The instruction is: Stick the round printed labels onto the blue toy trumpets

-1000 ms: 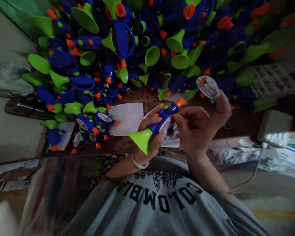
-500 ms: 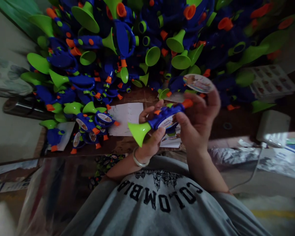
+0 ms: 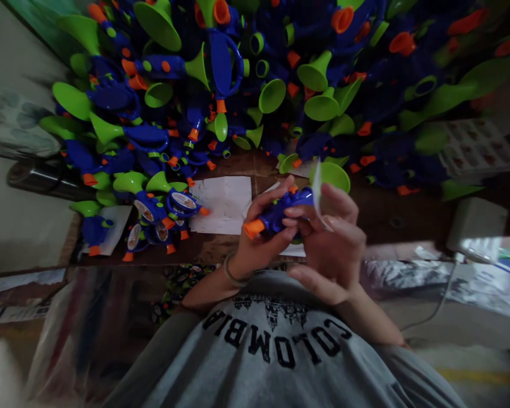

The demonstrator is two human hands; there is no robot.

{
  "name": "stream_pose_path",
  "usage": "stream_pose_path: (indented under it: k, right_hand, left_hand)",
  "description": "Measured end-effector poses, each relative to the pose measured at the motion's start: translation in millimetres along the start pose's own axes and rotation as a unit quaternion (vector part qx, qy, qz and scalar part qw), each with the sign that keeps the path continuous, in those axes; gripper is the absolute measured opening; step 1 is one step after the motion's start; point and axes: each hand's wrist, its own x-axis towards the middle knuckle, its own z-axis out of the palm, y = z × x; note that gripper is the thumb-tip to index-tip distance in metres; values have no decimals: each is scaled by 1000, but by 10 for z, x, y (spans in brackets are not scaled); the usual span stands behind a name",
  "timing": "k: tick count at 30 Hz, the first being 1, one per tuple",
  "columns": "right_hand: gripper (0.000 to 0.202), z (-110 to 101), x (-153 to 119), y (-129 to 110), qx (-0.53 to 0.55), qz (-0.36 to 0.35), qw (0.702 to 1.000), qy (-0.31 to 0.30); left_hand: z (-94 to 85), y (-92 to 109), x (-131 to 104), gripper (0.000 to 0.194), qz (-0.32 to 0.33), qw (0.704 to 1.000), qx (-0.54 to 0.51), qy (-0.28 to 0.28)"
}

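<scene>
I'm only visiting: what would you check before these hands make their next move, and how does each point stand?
1. Left hand gripping the blue plastic toy trumpet: ok.
2. Trumpet's flared orange mouthpiece unobstructed at its open end: ok, pointing toward the left.
3. Thin, pale, curved sticker at the right hand: ok, by its fingers.
4. Sticker's printed side visible: not ok, seen nearly edge-on.
5. Trumpet's far side bare or labelled: cannot tell, hidden from view.
</scene>
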Motion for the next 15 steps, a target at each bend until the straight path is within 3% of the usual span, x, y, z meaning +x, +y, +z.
stream_pose_path:
  k: [2,6,10,15]
  right_hand:
    - [50,-17,52,-64,39,-37,999,5]
    - [21,-54,174,-74,48,-25,991,122]
    - [24,-34,184,4,29,35,987,152]
    - [26,3,168,51,27,32,988,147]
  left_hand:
    - [8,10,-4,49,-22,999,-44,0]
    - [0,-70,-20,57,-46,994,-102,-9]
    - [-1,-83,-22,59,-39,994,-101,-11]
    - [13,-47,-18,58,-17,994,-101,-28]
